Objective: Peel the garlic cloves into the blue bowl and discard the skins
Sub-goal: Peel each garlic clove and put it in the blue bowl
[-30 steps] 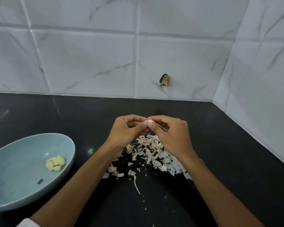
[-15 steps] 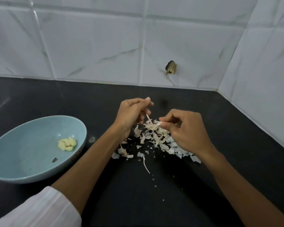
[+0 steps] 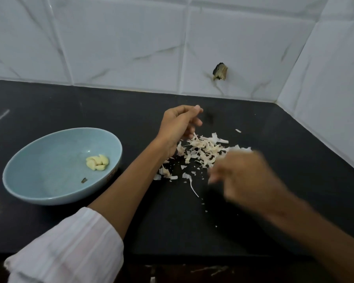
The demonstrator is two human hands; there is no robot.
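The blue bowl (image 3: 29, 172) sits at the left on the black counter and holds several peeled garlic cloves (image 3: 97, 162) and a dark scrap. A pile of garlic skins (image 3: 204, 149) lies in the middle of the counter. My left hand (image 3: 179, 124) hovers at the pile's left edge, with curled fingers and the thumb against the forefinger; what lies inside the hand is hidden. My right hand (image 3: 240, 176) is a motion blur over the near right side of the pile, and its fingers cannot be made out. No unpeeled clove is plainly visible.
White marble-look tiles form the back wall and the right wall, meeting in a corner at the far right. A small dark chip or hole (image 3: 220, 71) marks the back wall. The counter's front edge runs along the bottom of the view.
My hands, joined on a clove a second ago, have parted. The left hand stays by the pile; the right has swung down and toward me, blurred. The view has tilted down.
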